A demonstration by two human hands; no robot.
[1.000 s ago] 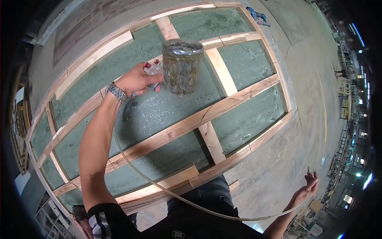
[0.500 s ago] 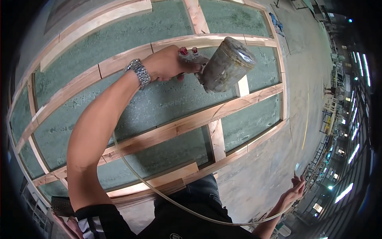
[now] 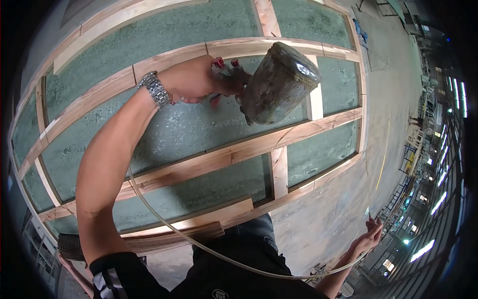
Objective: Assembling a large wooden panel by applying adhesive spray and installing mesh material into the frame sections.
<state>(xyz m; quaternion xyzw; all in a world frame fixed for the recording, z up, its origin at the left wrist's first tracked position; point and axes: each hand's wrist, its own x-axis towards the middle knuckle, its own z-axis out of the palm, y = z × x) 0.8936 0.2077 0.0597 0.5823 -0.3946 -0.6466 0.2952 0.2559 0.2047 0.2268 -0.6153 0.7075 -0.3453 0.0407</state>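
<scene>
My left hand (image 3: 201, 79), with a metal watch on its wrist, is wrapped round the handle of a spray gun. The gun's stained metal cup (image 3: 279, 84) points to the right, tilted, above a green panel (image 3: 189, 124) set in a wooden frame (image 3: 234, 154). The nozzle is hidden by the hand and cup. Out to the lower right, my right hand (image 3: 369, 235) has curled fingers around a pale thin hose (image 3: 199, 241). That hose sags across in front of my body and rises toward my left forearm.
Wooden battens divide the large panel into several bays. A loose strip of wood (image 3: 214, 217) lies along its near edge. Concrete floor (image 3: 388, 99) spreads to the right, with racks and lights beyond. What looks like another person's arm (image 3: 74, 274) shows at lower left.
My left hand has carried the spray gun leftward over the panel and slightly nearer me. The whole view has shifted a little. My right hand has stayed nearly still with the hose.
</scene>
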